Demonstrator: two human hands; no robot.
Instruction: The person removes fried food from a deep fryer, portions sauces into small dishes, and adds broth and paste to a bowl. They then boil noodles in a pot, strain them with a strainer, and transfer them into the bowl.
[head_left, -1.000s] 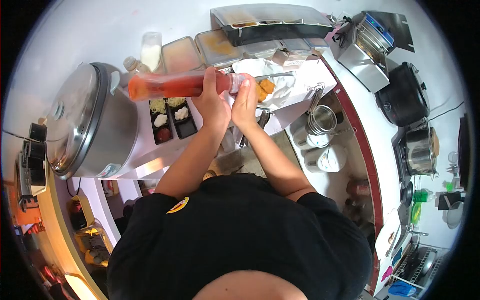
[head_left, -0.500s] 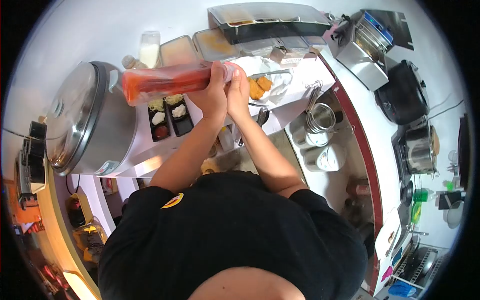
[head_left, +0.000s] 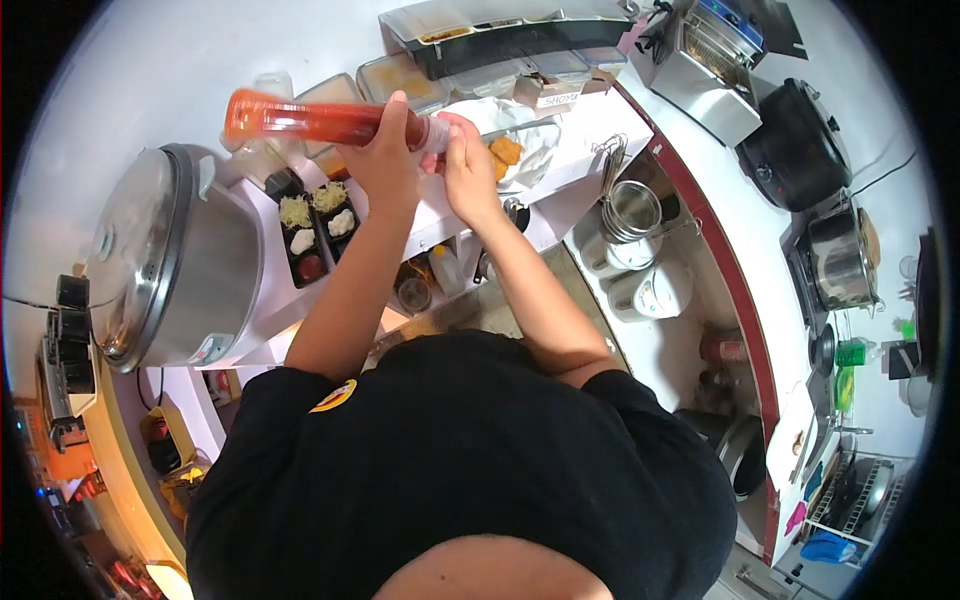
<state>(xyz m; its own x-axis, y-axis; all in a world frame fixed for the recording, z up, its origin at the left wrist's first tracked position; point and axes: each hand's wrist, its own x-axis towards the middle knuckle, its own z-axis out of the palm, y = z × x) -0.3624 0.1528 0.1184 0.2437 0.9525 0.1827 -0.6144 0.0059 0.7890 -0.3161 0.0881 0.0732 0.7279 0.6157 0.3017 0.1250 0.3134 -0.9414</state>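
Note:
A long clear bottle of red sauce [head_left: 310, 122] lies nearly level in the air, base to the left and cap end to the right. My left hand [head_left: 388, 165] wraps round it near the neck. At the pale cap [head_left: 437, 134], my right hand [head_left: 468, 172] has its fingers closed round that end. Below the bottle stand two narrow black trays with shredded cabbage [head_left: 328, 197] and dollops of white sauce [head_left: 341, 221]. The left tray also has dark red sauce [head_left: 309, 267] at its near end. Golden fried pieces [head_left: 506, 152] sit on a paper-lined tray beside my right hand.
A large rice cooker [head_left: 205, 260] stands at the left. Lidded containers [head_left: 405, 82] line the back, with a box marked SHOYU [head_left: 558, 98]. Strainers [head_left: 632, 208] hang at the counter's right edge. A fryer [head_left: 715, 100] and a black pot [head_left: 795, 150] stand farther right.
Both hands and the bottle have shifted left and slightly up, and the bottle's base end has risen. The view has turned a little. More of the black trays shows.

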